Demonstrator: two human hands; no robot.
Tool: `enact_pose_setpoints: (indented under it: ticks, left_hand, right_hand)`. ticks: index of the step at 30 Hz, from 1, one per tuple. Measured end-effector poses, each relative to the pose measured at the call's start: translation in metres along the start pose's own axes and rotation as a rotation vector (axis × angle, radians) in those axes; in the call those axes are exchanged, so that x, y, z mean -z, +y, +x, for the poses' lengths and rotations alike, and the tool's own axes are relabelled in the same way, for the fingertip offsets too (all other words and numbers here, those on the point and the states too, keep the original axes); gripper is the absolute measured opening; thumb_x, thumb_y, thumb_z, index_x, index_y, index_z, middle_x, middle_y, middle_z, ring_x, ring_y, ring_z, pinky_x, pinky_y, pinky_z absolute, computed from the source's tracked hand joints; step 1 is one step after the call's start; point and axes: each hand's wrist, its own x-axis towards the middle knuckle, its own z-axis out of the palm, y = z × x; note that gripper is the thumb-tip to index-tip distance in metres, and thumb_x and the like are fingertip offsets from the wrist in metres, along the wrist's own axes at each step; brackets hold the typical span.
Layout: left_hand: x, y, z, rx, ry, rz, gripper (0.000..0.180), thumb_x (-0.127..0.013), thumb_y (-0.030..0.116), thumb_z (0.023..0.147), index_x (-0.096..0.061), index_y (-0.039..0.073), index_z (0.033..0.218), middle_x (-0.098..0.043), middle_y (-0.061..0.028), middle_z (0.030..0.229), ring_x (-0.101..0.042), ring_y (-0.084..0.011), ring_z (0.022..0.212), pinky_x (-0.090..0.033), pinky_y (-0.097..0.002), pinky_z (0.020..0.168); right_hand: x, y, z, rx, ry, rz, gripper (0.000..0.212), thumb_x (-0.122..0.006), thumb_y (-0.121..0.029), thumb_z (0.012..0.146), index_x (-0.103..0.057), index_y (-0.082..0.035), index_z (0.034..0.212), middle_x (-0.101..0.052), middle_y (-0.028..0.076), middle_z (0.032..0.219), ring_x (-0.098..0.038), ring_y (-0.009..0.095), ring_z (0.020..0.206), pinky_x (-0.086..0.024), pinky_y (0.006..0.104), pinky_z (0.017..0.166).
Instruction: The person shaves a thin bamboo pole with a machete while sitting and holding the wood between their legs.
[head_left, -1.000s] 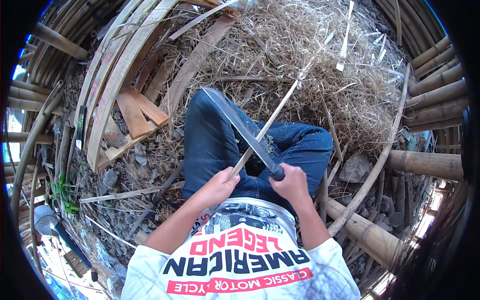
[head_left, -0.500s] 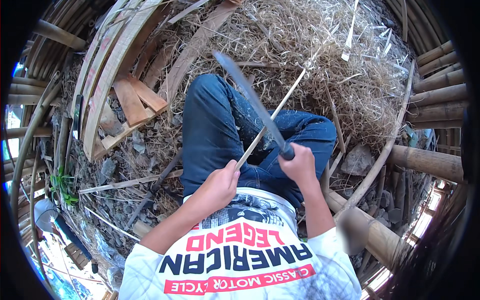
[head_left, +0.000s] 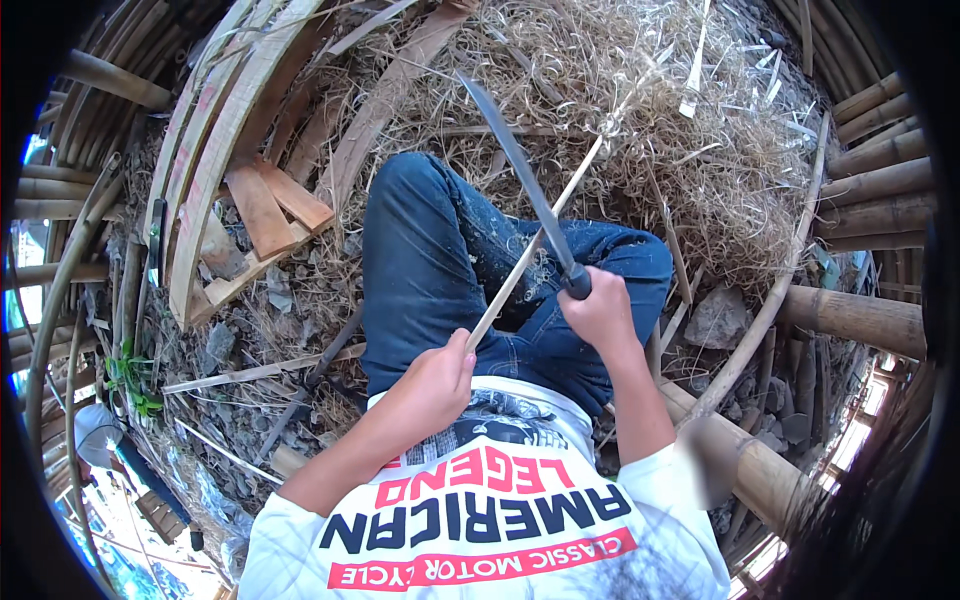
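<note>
My left hand [head_left: 437, 378] is closed round the near end of a thin pale bamboo strip [head_left: 510, 284], which slants up and away to the right across my lap. In my right hand [head_left: 600, 308] is the dark handle of a long-bladed machete [head_left: 515, 155]. Its blade points up and to the left and crosses the strip over my thigh; whether the edge touches the strip I cannot tell. Curled shavings [head_left: 612, 125] cling to the strip near its far end. My jeans [head_left: 420, 260] are dusted with pale bits.
A large heap of fine shavings [head_left: 720, 180] spreads ahead of my knees. On the left are curved wooden boards [head_left: 205, 165] and short wood blocks [head_left: 262, 215]. Thick bamboo poles [head_left: 855, 322] stand at the right, beside a grey rock [head_left: 718, 318]. Stony ground lies left of my leg.
The machete has shifted slightly right and its tip has swung away from me and to the right. My right hand has moved a little up and away. The left hand keeps its grip on the strip.
</note>
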Motion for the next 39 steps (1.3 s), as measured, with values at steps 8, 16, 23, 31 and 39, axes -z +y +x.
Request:
enact_pose_setpoints:
  ticks: [8,16,23,31,39]
  left_hand:
    - [0.006,0.005,-0.007,0.035,-0.013,0.109,0.014,-0.042,0.014,0.101,-0.042,0.0,0.101,-0.056,-0.0301,0.073,-0.055,-0.0514,0.076,-0.039,-0.0543,0.064]
    - [0.01,0.013,-0.015,-0.007,0.084,0.277,0.012,-0.043,0.011,0.1,-0.043,0.0,0.101,-0.057,-0.0301,0.069,-0.057,-0.051,0.072,-0.04,-0.0567,0.063]
    - [0.014,0.017,-0.021,-0.009,0.105,0.356,0.01,-0.044,0.01,0.099,-0.044,0.0,0.1,-0.057,-0.0297,0.069,-0.058,-0.0496,0.071,-0.041,-0.0573,0.062]
    - [0.023,0.02,-0.027,0.041,0.099,0.369,0.012,-0.043,0.013,0.1,-0.044,0.001,0.1,-0.057,-0.03,0.069,-0.057,-0.0506,0.07,-0.041,-0.0575,0.061]
    - [0.024,0.022,-0.044,0.06,0.069,0.373,0.013,-0.044,0.014,0.1,-0.044,0.001,0.1,-0.057,-0.0301,0.069,-0.058,-0.0503,0.07,-0.042,-0.057,0.061]
  right_hand:
    - [0.005,-0.026,-0.023,0.093,-0.178,-0.066,0.019,-0.068,-0.024,0.071,-0.068,-0.006,0.075,-0.067,0.021,0.073,-0.066,0.04,0.073,-0.054,0.0479,0.071]
    - [0.021,0.005,0.021,-0.005,-0.071,-0.071,0.019,-0.068,-0.024,0.072,-0.07,-0.006,0.077,-0.068,0.019,0.075,-0.067,0.039,0.077,-0.054,0.0465,0.075]
    - [0.032,0.014,0.051,-0.053,-0.036,-0.064,0.021,-0.068,-0.025,0.072,-0.07,-0.005,0.076,-0.069,0.019,0.076,-0.067,0.039,0.079,-0.054,0.0465,0.075]
    - [0.019,0.027,0.072,0.003,0.036,-0.109,0.023,-0.069,-0.027,0.07,-0.071,-0.006,0.078,-0.069,0.02,0.078,-0.067,0.04,0.08,-0.054,0.0465,0.076]
    - [0.04,0.048,0.11,-0.184,0.106,-0.106,0.024,-0.067,-0.027,0.072,-0.072,-0.006,0.083,-0.07,0.021,0.086,-0.068,0.039,0.087,-0.054,0.0454,0.081]
